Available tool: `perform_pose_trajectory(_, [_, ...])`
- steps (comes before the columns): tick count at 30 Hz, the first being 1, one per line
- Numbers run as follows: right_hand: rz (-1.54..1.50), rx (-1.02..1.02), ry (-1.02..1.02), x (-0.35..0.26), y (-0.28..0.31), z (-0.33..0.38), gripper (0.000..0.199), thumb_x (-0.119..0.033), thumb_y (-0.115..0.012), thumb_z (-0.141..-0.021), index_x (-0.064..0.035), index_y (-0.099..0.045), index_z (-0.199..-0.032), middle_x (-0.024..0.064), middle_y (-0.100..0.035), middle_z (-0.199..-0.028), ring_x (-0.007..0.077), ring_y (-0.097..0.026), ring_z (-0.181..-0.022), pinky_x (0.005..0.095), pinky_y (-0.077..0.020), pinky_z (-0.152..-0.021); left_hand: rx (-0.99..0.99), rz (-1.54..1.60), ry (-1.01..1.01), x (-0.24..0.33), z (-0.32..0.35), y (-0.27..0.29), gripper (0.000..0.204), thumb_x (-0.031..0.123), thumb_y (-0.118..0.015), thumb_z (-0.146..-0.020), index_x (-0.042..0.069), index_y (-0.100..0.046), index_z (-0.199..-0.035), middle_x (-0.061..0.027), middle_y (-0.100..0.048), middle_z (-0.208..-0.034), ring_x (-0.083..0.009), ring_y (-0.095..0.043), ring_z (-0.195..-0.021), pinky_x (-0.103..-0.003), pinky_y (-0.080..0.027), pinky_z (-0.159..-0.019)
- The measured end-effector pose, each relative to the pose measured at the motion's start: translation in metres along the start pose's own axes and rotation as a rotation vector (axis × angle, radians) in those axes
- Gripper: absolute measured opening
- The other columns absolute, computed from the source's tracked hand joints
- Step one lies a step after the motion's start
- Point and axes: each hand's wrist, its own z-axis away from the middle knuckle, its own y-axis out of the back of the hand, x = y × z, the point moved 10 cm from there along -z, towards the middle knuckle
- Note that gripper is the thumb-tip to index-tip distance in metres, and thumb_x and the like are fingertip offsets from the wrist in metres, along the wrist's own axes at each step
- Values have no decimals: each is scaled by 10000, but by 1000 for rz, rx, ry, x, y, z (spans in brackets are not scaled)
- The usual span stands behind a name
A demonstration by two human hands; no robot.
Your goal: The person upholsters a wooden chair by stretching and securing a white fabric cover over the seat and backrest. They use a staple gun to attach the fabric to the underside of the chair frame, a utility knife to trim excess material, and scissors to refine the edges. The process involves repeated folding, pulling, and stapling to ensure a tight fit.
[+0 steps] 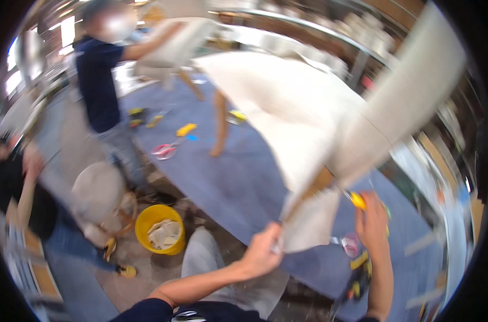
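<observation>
A chair covered in off-white fabric (287,91) rests on the blue-grey table, its wooden legs (220,123) showing. A loose flap of the fabric hangs near me beside another wooden leg (315,188). My left hand (262,251) is closed at this flap's left edge, pinching the fabric. My right hand (373,220) is wrapped round a yellow utility knife (356,200), its tip close to the fabric by the leg. Motion blurs the blade, so I cannot tell whether it touches.
On the table (222,182) lie red-handled scissors (164,152), a yellow cutter (186,129) and a black-and-yellow tool (358,279). A yellow bucket (160,229) with scraps stands on the floor. One person (100,80) handles another chair; a second person (29,193) is at the left.
</observation>
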Motion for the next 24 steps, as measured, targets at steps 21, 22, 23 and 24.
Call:
perform_pose_trajectory(21, [459,47,-85,55,25,25,285,-363,-771,-901,-141,-625,-1005,38,-612,-804,217,-667,-654,380,-493,-541,-210,96,-14,-18,24,-25,335,-88,-494,-835,37,-512,-1145,-187,-649,-944,-306,-663,-802,-362,-516,-760])
perform_pose_trajectory(22, [388,49,-129,62,27,32,279,-355,-770,-905,-137,-627,-1003,41,-629,-822,226,-672,-661,384,-495,-545,-233,28,-9,-30,36,-15,308,-85,-488,-832,36,-527,-1113,-175,-644,-943,-301,-658,-798,-365,-513,-761])
perform_pose_trajectory(23, [326,45,-169,62,31,42,272,-347,-769,-908,-133,-629,-1001,45,-647,-840,234,-678,-667,388,-496,-548,-258,-28,-5,-44,47,-5,284,-82,-483,-828,35,-542,-1080,-164,-639,-942,-297,-653,-795,-368,-510,-761])
perform_pose_trajectory(24, [258,41,-213,64,32,56,266,-340,-768,-912,-128,-632,-999,49,-664,-859,243,-684,-673,392,-498,-552,-151,-89,24,-67,56,19,260,-75,-480,-826,34,-552,-1050,-158,-636,-931,-287,-653,-808,-374,-510,-768])
